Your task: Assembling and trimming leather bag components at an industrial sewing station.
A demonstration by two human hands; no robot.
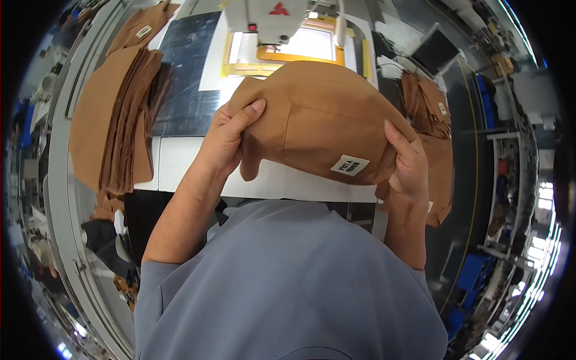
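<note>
Brown fabric panel (318,117) with a small white label hangs above the table edge, left hand (225,138) pinching its left edge, right hand (408,162) pinching its right; seemingly being positioned, it next needs aligning under the sewing machine (273,21)

Both hands hold up a tan fabric piece (318,117) above the desk (180,159). The left hand (225,141) grips its left edge, thumb lying over the front, and the right hand (408,162) pinches the right edge. A small white label (350,165) (sewn on near the lower right corner) faces the camera. To the left, a thick stack of brown cut pieces (117,120) lies on the desk, its layered edges fanned. Another brown stack (429,108) sits at the right, partly behind the held fabric. Beyond, a white sewing machine head (270,18) stands over a yellow frame (300,57). The person's grey shirt (288,282) fills the lower view.
</note>
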